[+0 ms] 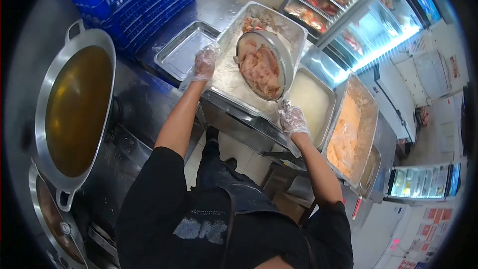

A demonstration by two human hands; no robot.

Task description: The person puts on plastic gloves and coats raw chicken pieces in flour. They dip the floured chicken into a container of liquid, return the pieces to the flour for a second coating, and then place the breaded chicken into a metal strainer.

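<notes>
Raw chicken pieces (260, 67) fill a round metal strainer (285, 65), which is tilted above a deep metal tray of flour (226, 77). My right hand (293, 119), in a clear plastic glove, is closed at the strainer's near end; the handle itself is hidden by the fingers. More coated pieces (256, 24) lie in the flour at the tray's far end. My left hand (204, 65), also gloved, is at the left rim of the flour tray, its fingers curled there and partly hidden by the loose plastic.
Left of the flour stands a shallow metal tray (172, 52) beside blue crates (134, 12). On the right are a pan of pale liquid (311, 99) and a tray of orange coating (346, 129). A large oil-filled wok (79, 114) is at far left. Lit display fridges (371, 35) stand behind.
</notes>
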